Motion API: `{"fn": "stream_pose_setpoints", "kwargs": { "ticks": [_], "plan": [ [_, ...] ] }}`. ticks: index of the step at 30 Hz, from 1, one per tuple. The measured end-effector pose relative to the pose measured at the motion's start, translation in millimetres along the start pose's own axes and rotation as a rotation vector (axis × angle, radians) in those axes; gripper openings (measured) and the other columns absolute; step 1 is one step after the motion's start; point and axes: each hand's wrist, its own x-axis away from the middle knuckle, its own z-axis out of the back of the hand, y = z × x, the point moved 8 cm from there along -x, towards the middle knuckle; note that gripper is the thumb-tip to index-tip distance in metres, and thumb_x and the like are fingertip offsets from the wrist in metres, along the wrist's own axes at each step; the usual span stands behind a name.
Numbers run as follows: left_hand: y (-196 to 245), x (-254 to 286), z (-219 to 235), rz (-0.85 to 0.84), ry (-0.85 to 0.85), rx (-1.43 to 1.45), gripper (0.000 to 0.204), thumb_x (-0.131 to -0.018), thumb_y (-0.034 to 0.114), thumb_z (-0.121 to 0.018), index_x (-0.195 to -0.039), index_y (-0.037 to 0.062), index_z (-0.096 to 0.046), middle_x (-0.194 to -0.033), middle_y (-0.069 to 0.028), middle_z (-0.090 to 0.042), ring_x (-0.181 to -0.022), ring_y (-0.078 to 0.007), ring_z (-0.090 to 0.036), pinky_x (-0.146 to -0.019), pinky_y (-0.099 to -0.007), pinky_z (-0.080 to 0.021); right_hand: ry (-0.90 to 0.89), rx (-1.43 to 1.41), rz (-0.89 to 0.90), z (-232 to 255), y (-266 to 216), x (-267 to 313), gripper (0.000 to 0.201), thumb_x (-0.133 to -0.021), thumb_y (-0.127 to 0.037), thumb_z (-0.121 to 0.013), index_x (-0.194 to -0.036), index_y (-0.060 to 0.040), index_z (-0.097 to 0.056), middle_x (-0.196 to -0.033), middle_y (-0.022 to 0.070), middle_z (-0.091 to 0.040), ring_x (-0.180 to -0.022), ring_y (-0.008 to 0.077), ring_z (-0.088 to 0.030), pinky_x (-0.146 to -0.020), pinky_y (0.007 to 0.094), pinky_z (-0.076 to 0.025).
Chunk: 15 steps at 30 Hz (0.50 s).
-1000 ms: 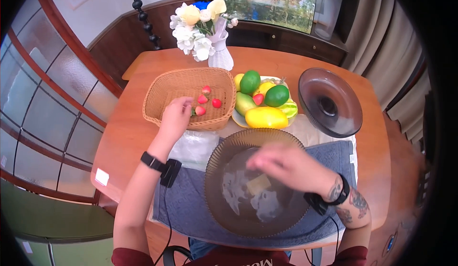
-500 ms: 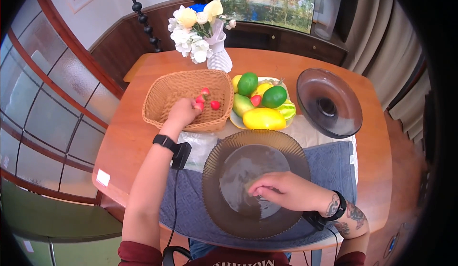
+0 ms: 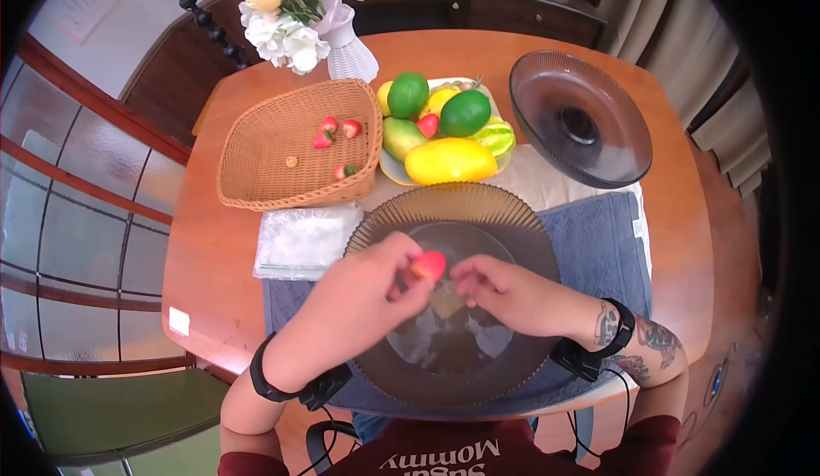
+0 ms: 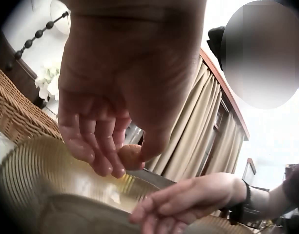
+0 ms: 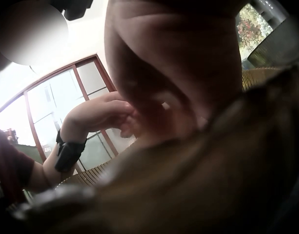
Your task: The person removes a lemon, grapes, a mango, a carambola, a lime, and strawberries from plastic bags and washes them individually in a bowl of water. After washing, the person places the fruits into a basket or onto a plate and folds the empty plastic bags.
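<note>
My left hand (image 3: 376, 284) pinches a red strawberry (image 3: 429, 265) between thumb and fingers, above the large ribbed brown glass bowl (image 3: 376, 235). In the left wrist view the pale underside of the strawberry (image 4: 131, 157) shows at the fingertips. My right hand (image 3: 512, 298) hovers over the same bowl, loosely bent fingers close to the strawberry and holding nothing. A pale rectangular patch (image 3: 445, 302) shows in the bowl below the hands. At the back left, a wicker basket (image 3: 269, 130) contains several strawberries (image 3: 351, 128) and a small tan round piece (image 3: 291, 161).
Mangoes, a yellow fruit (image 3: 450, 161) and others crowd a plate (image 3: 395, 169) behind the bowl. A second brown glass bowl (image 3: 615, 117) stands back right. Clear plastic bags (image 3: 299, 241) lie left of the bowl, on a blue towel (image 3: 598, 228). A flower vase (image 3: 348, 53) stands behind.
My left hand has come out of the basket and over the glass bowl with a strawberry. My right hand stays over the bowl. The head view has tilted down.
</note>
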Motion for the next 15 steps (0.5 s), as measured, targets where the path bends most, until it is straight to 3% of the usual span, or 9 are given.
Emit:
{"fn": "stream_pose_setpoints", "kwargs": {
  "ticks": [1,3,4,5,7,8,10,13,15],
  "plan": [
    [4,2,-13,-0.026,-0.099,0.015,0.026,-0.09,0.019,-0.07,-0.107,0.0029,-0.058,-0.082,-0.0083,-0.065,-0.071,-0.0162,-0.064,-0.066,-0.0292,-0.051,-0.001,-0.006,-0.007,-3,4,-2,0.036,-0.099,-0.016,-0.05,-0.132,-0.0006,-0.048,-0.109,0.0088,-0.065,-0.099,0.0179,-0.063,-0.088,0.0308,-0.049],
    [-3,-2,-35,-0.101,-0.176,0.013,0.03,-0.092,0.024,-0.067,-0.109,0.0026,-0.057,-0.083,-0.0093,-0.067,-0.071,-0.0198,-0.066,-0.067,-0.0329,-0.052,0.227,-0.132,0.006,10,12,-5,0.039,-0.099,-0.013,-0.048,-0.135,0.0004,-0.044,-0.113,0.0096,-0.063,-0.107,0.0202,-0.06,-0.09,0.0322,-0.048],
    [-8,-3,-53,-0.101,-0.31,-0.109,0.032,-0.093,0.029,-0.065,-0.109,0.0024,-0.057,-0.085,-0.01,-0.067,-0.072,-0.0201,-0.066,-0.068,-0.0342,-0.052,0.19,-0.251,-0.14,9,20,-6,0.044,-0.098,-0.014,-0.051,-0.139,-0.005,-0.041,-0.126,0.0083,-0.052,-0.112,0.0157,-0.053,-0.092,0.0273,-0.045],
    [-15,-4,-70,-0.102,-0.443,-0.232,0.035,-0.094,0.033,-0.064,-0.11,0.0022,-0.058,-0.087,-0.0107,-0.068,-0.074,-0.0204,-0.067,-0.069,-0.0355,-0.052,0.19,-0.254,-0.142,10,16,-8,0.044,-0.098,-0.014,-0.051,-0.139,-0.005,-0.041,-0.126,0.0083,-0.052,-0.112,0.0157,-0.053,-0.092,0.0273,-0.045],
    [-25,-14,-87,-0.122,-0.515,-0.263,0.04,-0.097,0.04,-0.058,-0.11,0.0025,-0.058,-0.09,-0.0109,-0.069,-0.077,-0.0209,-0.067,-0.071,-0.0368,-0.053,0.19,-0.457,-0.416,2,33,-4,0.042,-0.098,-0.022,-0.053,-0.135,-0.0056,-0.044,-0.118,0.0063,-0.057,-0.104,0.0152,-0.059,-0.085,0.0271,-0.048],
    [-30,-14,-102,-0.059,-0.724,-0.129,0.04,-0.098,0.04,-0.057,-0.111,0.0027,-0.059,-0.09,-0.0107,-0.069,-0.078,-0.02,-0.068,-0.07,-0.0358,-0.053,0.192,-0.462,-0.419,1,36,-4,0.042,-0.098,-0.022,-0.053,-0.135,-0.0056,-0.044,-0.118,0.0063,-0.057,-0.104,0.0152,-0.059,-0.085,0.0271,-0.048],
    [-37,-12,-120,0.089,-1.03,0.134,0.039,-0.1,0.039,-0.054,-0.111,0.0019,-0.059,-0.094,-0.0092,-0.068,-0.08,-0.0176,-0.068,-0.069,-0.0312,-0.054,-0.173,-0.247,-0.454,-24,41,-5,0.035,-0.095,-0.025,-0.05,-0.124,-0.0041,-0.051,-0.101,0.0102,-0.064,-0.085,0.013,-0.062,-0.064,0.0263,-0.047],
    [-52,-30,-113,0.253,-0.952,0.107,0.04,-0.099,0.038,-0.054,-0.111,0.0004,-0.058,-0.097,-0.009,-0.067,-0.082,-0.0161,-0.068,-0.07,-0.0281,-0.055,-0.207,-0.195,-0.572,-35,48,0,0.036,-0.097,-0.025,-0.054,-0.124,-0.0025,-0.047,-0.1,0.0047,-0.065,-0.082,0.0148,-0.064,-0.069,0.0281,-0.051],
    [-59,-36,-116,0.262,-0.936,0.154,0.042,-0.099,0.039,-0.052,-0.113,-0.0008,-0.056,-0.099,-0.0089,-0.066,-0.082,-0.0169,-0.069,-0.07,-0.0283,-0.057,-0.18,-0.097,-0.592,-34,50,-3,0.037,-0.097,-0.024,-0.055,-0.122,0.0011,-0.046,-0.1,0.0079,-0.065,-0.083,0.0151,-0.065,-0.067,0.0287,-0.052]
  ]
}}
